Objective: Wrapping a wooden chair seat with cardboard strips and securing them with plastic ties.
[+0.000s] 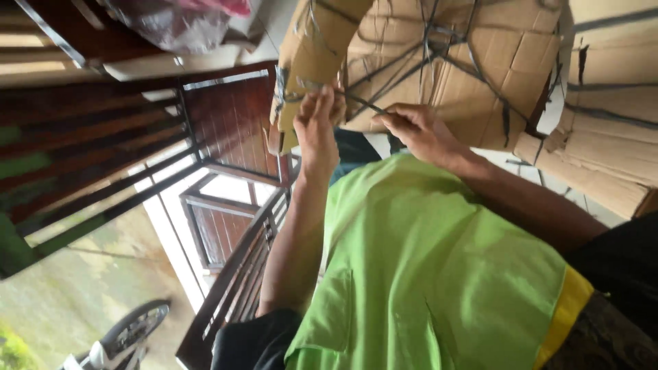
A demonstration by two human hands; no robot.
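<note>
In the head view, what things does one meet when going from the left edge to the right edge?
Dark wooden slats → wheel → left hand → dark strap → right hand → cardboard-wrapped bundle.

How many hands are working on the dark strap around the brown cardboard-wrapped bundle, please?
2. The left hands pinches the thin dark strap against the brown cardboard-wrapped bundle; the right one grips the same strap just beside it. No other hand shows.
</note>
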